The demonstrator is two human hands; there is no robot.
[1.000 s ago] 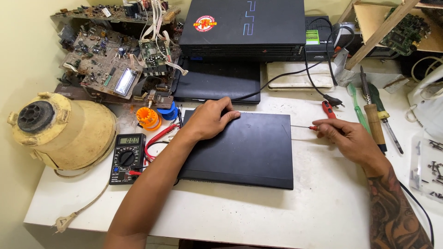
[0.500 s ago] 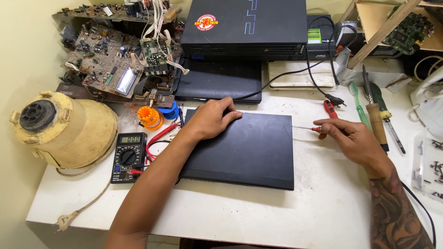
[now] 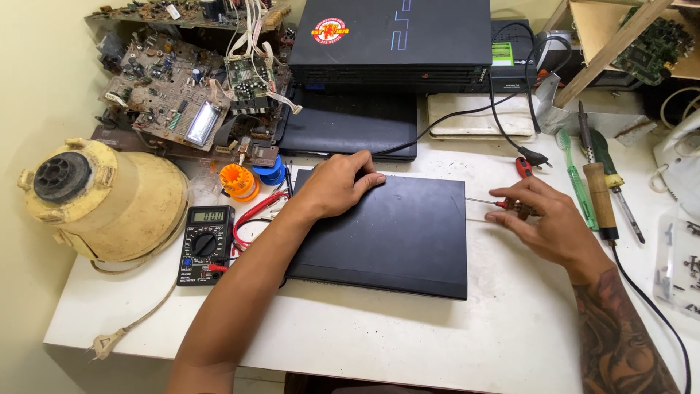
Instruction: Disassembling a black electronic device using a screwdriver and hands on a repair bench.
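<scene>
on the white table: a closed black console and a screwdriver at its edge

at the middle of the white table [image 3: 408, 328] lies a flat black console case [image 3: 386, 237], lid side up and fully closed as far as the view shows. the left hand [image 3: 339, 182] rests on its upper left corner, palm down, fingers [image 3: 368, 177] spread loosely and pressing the shell, gripping nothing. the right hand [image 3: 547, 222] sits just beside the case's right edge, its fingers pinched around the handle of a small red screwdriver [image 3: 499, 204], whose thin shaft points left toward the side of the case; whether the tip touches the case i cannot tell.

judging by how things lie, the work on the case looks barely begun: no panel is lifted, no seam is visibly parted, and no screws lie beside it. opening or loosening at the right edge seems to be what is in hand.

around it: a black multimeter [image 3: 206, 243] with red leads to the left, an old yellowed appliance housing [image 3: 109, 201] further left, bare circuit boards [image 3: 175, 95] stacked behind, and a second, thicker black console [image 3: 394, 36] at the back. to the right lie a green screwdriver [image 3: 576, 179] and a wooden-handled tool [image 3: 599, 201], well apart from the case.
</scene>
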